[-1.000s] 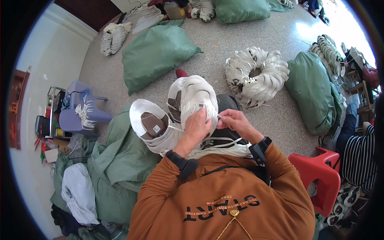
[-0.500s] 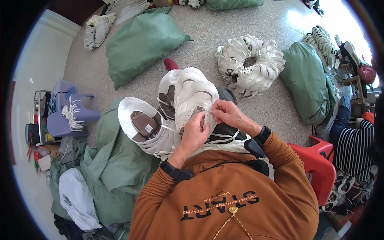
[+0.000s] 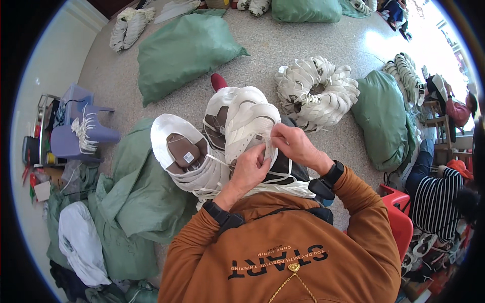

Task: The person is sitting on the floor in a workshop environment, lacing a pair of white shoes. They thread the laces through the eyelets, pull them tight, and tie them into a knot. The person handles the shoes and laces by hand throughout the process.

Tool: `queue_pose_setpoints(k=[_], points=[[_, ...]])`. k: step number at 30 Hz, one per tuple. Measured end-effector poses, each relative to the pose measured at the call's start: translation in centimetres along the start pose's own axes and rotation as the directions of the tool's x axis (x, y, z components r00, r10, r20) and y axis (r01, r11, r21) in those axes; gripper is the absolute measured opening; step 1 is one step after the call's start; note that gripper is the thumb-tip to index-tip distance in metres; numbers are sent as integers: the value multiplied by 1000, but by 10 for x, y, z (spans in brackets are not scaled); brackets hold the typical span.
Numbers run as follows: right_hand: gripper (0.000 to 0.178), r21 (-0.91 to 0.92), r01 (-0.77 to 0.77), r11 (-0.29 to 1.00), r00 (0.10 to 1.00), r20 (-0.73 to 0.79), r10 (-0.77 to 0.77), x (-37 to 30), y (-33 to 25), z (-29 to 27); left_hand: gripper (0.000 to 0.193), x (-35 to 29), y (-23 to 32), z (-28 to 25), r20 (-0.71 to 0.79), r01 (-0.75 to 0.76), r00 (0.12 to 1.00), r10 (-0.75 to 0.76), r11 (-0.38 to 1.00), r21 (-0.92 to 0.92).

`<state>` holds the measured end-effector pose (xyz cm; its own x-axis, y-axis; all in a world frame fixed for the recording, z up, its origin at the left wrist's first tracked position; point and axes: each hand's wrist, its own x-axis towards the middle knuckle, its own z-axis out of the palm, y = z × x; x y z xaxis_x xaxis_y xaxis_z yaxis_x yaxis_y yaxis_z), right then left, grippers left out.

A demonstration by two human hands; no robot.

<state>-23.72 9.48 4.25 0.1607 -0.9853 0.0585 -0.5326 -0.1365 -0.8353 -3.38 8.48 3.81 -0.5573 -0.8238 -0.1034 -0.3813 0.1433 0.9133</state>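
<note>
A white shoe upper (image 3: 249,113) with layered panels and eyelet holes lies across my lap, toe pointing away from me. My left hand (image 3: 250,167) is closed on its near part, thumb and fingers pressed together by the eyelets. Just to the right, my right hand (image 3: 299,147) pinches at the eyelet edge, seemingly on a thin white shoelace that its fingers mostly hide. Another white upper with a brown insole (image 3: 183,151) rests on its side at the left. Behind them sits a further upper (image 3: 216,117), partly covered.
A ring of bundled white uppers (image 3: 318,96) lies on the floor ahead. Green sacks (image 3: 187,55) stand around, one more at the right (image 3: 382,121). A purple stool (image 3: 76,139) holds white laces. At the right are a red stool (image 3: 396,217) and a person in stripes (image 3: 434,202).
My right hand's fingers have curled in more at the eyelet edge and drawn slightly right. My left hand has shifted a little to the right. The whole view has tilted slightly.
</note>
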Motion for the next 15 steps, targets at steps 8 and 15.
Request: queue_pose_setpoints(k=[8, 15], points=[[18, -117, 79, 990, 994, -70, -87, -3, 0, 14, 31, -8, -9, -10, 99, -43, 994, 53, 994, -98], [26, -395, 114, 911, 987, 147, -59, 8, -7, 9, 24, -11, -8, -13, -42, 14, 999, -16, 999, -33]])
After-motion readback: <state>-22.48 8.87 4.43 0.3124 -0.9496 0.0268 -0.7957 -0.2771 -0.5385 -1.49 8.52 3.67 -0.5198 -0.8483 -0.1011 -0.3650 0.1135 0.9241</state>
